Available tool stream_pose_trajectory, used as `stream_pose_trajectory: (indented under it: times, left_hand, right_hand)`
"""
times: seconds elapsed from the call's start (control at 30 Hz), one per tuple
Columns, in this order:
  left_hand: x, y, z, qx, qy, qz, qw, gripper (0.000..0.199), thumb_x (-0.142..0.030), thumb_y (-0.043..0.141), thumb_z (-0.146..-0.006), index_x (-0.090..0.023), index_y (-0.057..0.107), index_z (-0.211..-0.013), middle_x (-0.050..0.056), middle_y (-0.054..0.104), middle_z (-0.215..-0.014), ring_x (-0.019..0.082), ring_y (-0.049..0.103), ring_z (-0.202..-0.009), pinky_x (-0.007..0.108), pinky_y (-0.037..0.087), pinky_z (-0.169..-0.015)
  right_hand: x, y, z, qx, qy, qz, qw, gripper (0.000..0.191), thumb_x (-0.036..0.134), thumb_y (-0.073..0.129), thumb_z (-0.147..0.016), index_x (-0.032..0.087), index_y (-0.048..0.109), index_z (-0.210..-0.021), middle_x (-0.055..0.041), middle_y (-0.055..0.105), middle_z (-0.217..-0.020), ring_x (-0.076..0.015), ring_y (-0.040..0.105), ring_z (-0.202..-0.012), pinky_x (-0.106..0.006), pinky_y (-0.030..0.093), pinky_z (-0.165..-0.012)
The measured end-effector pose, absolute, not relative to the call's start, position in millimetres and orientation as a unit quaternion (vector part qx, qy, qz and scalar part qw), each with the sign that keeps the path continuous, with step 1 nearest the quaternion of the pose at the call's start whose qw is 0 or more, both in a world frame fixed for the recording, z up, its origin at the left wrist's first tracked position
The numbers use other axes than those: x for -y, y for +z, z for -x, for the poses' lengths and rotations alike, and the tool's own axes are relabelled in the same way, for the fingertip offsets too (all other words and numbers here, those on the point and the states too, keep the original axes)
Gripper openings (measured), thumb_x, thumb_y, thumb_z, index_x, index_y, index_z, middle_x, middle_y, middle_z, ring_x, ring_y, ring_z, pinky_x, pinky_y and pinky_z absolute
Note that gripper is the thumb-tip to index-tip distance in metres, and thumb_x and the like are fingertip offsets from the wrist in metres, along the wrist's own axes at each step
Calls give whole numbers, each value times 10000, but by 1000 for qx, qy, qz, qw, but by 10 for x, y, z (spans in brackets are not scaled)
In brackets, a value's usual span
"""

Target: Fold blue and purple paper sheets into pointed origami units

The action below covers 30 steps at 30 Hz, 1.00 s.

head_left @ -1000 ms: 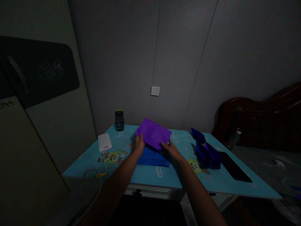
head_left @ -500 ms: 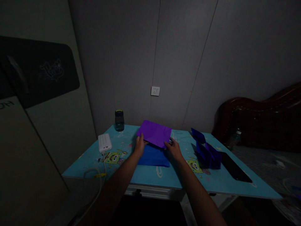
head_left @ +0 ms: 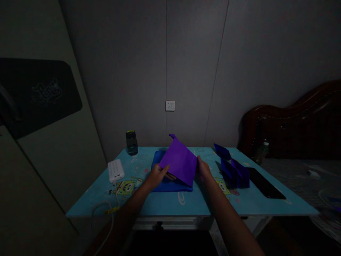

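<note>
A purple sheet of folded paper [head_left: 179, 160] is held up in front of me, tilted, with a small folded tip poking up at its far end. My left hand [head_left: 158, 177] grips its left edge, thumb on top and fingers underneath. At the right edge, my right hand [head_left: 203, 169] is closed on the same paper, its fingertips partly hidden behind it. Beneath the purple paper, a blue sheet [head_left: 170, 187] lies flat on the table and is partly covered.
Folded dark blue and purple paper pieces [head_left: 234, 173] stand on the light blue table [head_left: 144, 206], right of my hands. Beside them lies a black flat device [head_left: 266, 183]. At the left are a white power bank [head_left: 115, 170] with a cable and a dark bottle [head_left: 131, 143].
The purple paper has turned from a nearly flat, level position to a tilted, diamond-like one, and its far tip now sticks up. Both hands still hold it. The camera view has shifted slightly.
</note>
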State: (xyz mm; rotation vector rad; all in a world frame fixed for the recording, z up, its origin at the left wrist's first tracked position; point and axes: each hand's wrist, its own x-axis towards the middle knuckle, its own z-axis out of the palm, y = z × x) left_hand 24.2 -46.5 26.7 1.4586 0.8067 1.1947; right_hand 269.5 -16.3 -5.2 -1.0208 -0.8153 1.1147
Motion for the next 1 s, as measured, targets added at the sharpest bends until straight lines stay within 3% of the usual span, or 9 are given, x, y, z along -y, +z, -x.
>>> stream_pose_trajectory:
  times: [0.1, 0.23, 0.3, 0.4, 0.53, 0.73, 1.0]
  left_hand:
    - [655, 342, -38, -282, 443, -684, 507, 470, -603, 673, -732, -134, 685, -742, 81, 706, -732, 233, 676, -738, 337, 547, -729]
    - [574, 427, 97, -225, 406, -634, 618, 807, -837, 424, -720, -123, 691, -984, 126, 716, -868, 227, 679, -679, 339, 547, -624]
    - [427, 488, 108, -259, 431, -585, 637, 860, -862, 339, -730, -124, 686, -1001, 133, 717, -893, 202, 669, -634, 309, 534, -567]
    - [215, 585, 106, -321, 471, -533, 625, 825, -835, 315, -768, -139, 686, -1008, 122, 730, -886, 215, 688, -704, 319, 546, -624]
    - [93, 662, 97, -356, 548, -529, 541, 689, -750, 470, -781, -138, 694, -1005, 105, 743, -857, 234, 697, -770, 343, 543, -725]
    - [46, 710, 102, -408, 587, -570, 406, 613, -698, 623, -698, -117, 687, -882, 70, 707, -716, 215, 652, -643, 314, 509, -629]
    - [-189, 717, 186, -452, 637, -536, 321, 443, -595, 604, -754, -155, 629, -703, 16, 615, -616, 197, 595, -655, 271, 447, -602]
  right_hand:
    - [193, -5, -2673, 368, 518, 438, 636, 283, 415, 613, -843, 163, 683, -951, -82, 765, -941, -231, 717, -842, -349, 566, -774]
    - [254, 85, -2655, 394, 525, 427, 622, 223, 339, 667, -804, 172, 706, -946, -64, 773, -936, -234, 717, -860, -344, 556, -829]
    - [285, 113, -2635, 410, 531, 418, 613, 237, 349, 671, -806, 175, 707, -963, -65, 773, -935, -232, 721, -851, -355, 556, -839]
    - [330, 131, -2586, 431, 546, 404, 594, 266, 359, 675, -809, 174, 700, -997, -72, 771, -942, -233, 730, -824, -381, 562, -837]
    - [379, 149, -2531, 451, 564, 392, 570, 263, 346, 691, -797, 164, 707, -987, -79, 773, -918, -244, 736, -794, -405, 569, -832]
    - [383, 158, -2519, 462, 567, 387, 561, 272, 351, 709, -778, 155, 715, -966, -75, 776, -893, -252, 737, -795, -412, 567, -847]
    - [426, 221, -2449, 460, 561, 391, 566, 275, 351, 709, -800, 171, 686, -1007, -62, 772, -836, -241, 737, -751, -379, 593, -747]
